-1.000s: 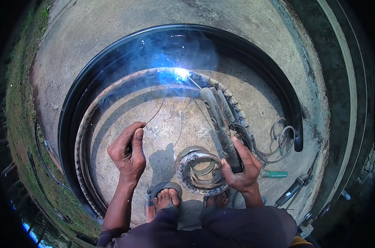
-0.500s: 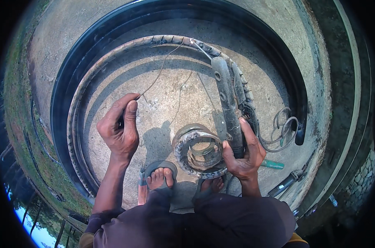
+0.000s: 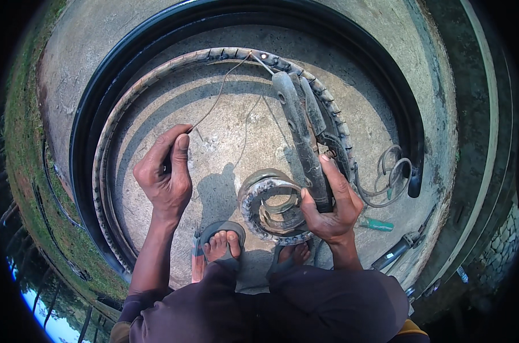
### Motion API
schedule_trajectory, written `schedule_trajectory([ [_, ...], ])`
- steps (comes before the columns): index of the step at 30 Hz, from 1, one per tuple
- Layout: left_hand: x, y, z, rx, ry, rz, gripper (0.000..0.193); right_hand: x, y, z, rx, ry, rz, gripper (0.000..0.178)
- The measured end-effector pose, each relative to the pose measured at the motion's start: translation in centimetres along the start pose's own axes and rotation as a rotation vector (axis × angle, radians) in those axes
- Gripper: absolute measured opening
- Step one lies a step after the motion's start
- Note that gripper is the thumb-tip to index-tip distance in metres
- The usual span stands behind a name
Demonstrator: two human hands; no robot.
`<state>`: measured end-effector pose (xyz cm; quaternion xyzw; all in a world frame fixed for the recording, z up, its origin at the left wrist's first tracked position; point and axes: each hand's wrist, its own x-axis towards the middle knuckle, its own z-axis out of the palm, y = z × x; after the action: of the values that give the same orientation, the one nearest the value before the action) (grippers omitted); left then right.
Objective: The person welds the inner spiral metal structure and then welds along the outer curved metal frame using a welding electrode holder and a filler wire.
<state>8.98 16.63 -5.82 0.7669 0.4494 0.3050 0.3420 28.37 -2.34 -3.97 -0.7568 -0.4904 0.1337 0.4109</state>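
Note:
My left hand (image 3: pixel 166 171) pinches one end of a thin bent wire (image 3: pixel 222 86) between thumb and finger. The wire's far end meets a pale, curved band (image 3: pixel 173 60) with dark notches along its edge. My right hand (image 3: pixel 336 211) is closed round the handle of a worn black welding electrode holder (image 3: pixel 296 126), tilted up and to the left. From the holder's tip a short thin rod (image 3: pixel 263 62) reaches the band, close to the wire's end. A small glowing spot shows there. Left of my right hand lies a rough, notched ring (image 3: pixel 253 208).
A large black curved channel (image 3: pixel 93 108) arcs round the band on the concrete ground. A coiled grey cable (image 3: pixel 405 171), a green-handled tool (image 3: pixel 376 224) and a black power tool (image 3: pixel 399 248) lie at right. Near my sandalled feet (image 3: pixel 222 243) stands a brush-like tool (image 3: pixel 197 260).
My right hand has swung the electrode holder's tip left and a little up, bringing its rod nearer the wire's end. My left hand has barely moved.

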Motion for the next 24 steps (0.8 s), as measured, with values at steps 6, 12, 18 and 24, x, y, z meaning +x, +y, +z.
schedule_trajectory([
  [6, -0.25, -0.20, 0.11, -0.016, 0.012, 0.011, 0.014, 0.45, -0.16, 0.29, 0.007, 0.007, 0.005, 0.064],
  [12, -0.14, 0.03, 0.03, 0.011, -0.005, 0.015, 0.013, 0.19, -0.09, 0.15, 0.009, -0.004, 0.026, 0.064],
  [18, -0.23, 0.22, -0.12, 0.026, -0.010, 0.018, 0.013, 0.18, -0.35, -0.01, 0.025, 0.003, 0.027, 0.062],
  [24, -0.28, 0.53, -0.24, 0.041, -0.057, -0.037, 0.013, 0.07, -0.26, -0.23, 0.016, -0.034, 0.076, 0.062],
])
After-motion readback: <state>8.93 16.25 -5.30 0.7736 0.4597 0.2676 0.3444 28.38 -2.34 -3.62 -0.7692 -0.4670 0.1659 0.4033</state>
